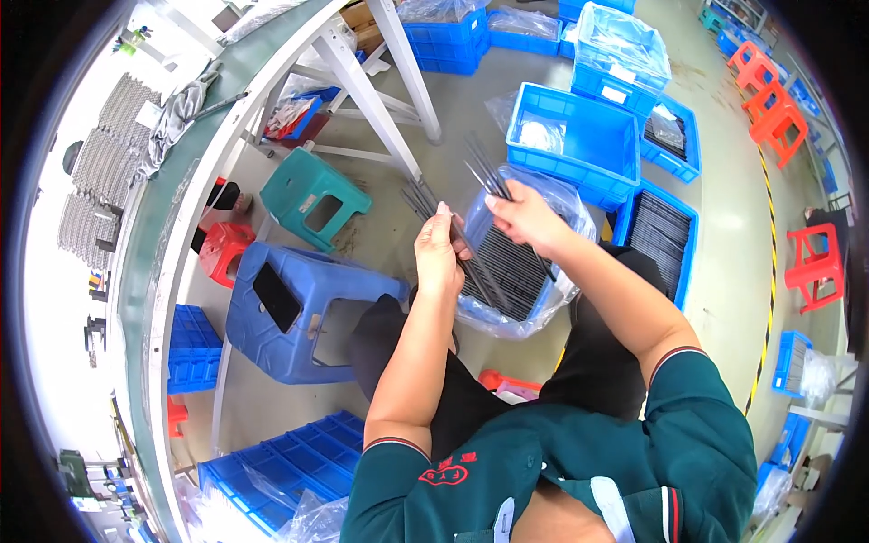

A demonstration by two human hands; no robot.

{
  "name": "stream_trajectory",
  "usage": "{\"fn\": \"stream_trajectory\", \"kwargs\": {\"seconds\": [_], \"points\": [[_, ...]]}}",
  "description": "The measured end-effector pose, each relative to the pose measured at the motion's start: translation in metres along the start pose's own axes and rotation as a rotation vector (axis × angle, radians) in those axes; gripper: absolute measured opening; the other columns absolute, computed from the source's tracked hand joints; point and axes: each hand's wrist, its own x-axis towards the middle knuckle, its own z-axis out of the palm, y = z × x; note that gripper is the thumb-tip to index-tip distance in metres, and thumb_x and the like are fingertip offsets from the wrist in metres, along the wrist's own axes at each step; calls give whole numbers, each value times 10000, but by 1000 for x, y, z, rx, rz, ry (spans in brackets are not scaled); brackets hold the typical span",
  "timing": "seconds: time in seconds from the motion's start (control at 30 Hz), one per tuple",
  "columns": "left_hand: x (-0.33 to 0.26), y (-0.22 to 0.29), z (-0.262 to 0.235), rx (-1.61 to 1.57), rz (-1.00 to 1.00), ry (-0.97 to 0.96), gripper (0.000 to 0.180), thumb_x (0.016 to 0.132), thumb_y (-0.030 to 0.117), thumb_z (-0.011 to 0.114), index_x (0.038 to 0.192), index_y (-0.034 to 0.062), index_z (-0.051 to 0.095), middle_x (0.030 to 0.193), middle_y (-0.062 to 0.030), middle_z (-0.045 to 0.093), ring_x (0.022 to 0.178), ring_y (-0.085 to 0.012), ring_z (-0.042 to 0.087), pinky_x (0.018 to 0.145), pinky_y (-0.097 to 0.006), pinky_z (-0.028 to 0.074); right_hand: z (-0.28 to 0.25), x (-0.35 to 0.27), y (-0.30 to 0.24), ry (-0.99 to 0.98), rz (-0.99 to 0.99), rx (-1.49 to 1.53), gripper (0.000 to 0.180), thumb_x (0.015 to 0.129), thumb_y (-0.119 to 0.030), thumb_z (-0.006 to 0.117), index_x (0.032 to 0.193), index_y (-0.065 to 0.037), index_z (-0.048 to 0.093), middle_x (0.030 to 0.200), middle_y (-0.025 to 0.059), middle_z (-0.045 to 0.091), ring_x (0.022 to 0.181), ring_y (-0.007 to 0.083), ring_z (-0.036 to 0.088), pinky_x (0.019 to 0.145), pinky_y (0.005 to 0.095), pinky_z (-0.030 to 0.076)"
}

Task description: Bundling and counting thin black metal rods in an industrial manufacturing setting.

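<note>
My left hand (438,253) grips a bundle of thin dark strips (422,200) that fan up and to the left. My right hand (525,217) pinches a second bundle of dark strips (483,165), raised above a blue bin lined with clear plastic (549,303). That bin rests on my lap and is packed with more dark strips (516,267). Both hands are close together over the bin's near-left part.
A blue stool (290,312), a teal stool (312,195) and a red stool (224,252) stand to my left beside a green conveyor table (172,208). Blue bins (579,140) lie ahead, one with dark strips (665,237). Orange stools (774,113) stand far right.
</note>
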Motion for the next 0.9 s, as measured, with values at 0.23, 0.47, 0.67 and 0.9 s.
{"fn": "stream_trajectory", "kwargs": {"seconds": [0.23, 0.47, 0.67, 0.9], "points": [[-12, -12, 1, 80, -397, -199, 333, 917, 378, 525, 788, 71, 527, 658, -1, 483, 479, -79, 364, 424, -209, 292, -1, 8, 1, -178, 152, 260, 220, 861, -256, 623, 818, -59, 533, 522, -50, 381, 397, 55, 328, 370, 217, 215], [-18, -10, 0, 317, -457, -374, 326, 910, 358, 546, 795, 54, 555, 591, 32, 417, 494, -61, 331, 443, -215, 285, -15, 24, -7, 38, 76, 180, 295, 824, -326, 661, 780, -87, 494, 534, -48, 376, 399, 55, 304, 353, 226, 215], [-27, 2, -8, 185, -615, -535, 327, 912, 341, 544, 769, 47, 547, 676, -13, 456, 514, -88, 379, 455, -229, 316, -97, 50, -36, 354, -150, 408, 264, 861, -280, 612, 733, -99, 468, 514, -71, 335, 383, 41, 260, 353, 238, 196], [-14, -1, -16, 4, -498, -442, 329, 900, 334, 556, 776, 29, 555, 992, -169, 601, 863, -333, 628, 773, -498, 530, -29, 20, -11, 16, 82, 133, 318, 841, -373, 632, 770, -88, 510, 531, -57, 364, 398, 48, 296, 353, 213, 213]]}}
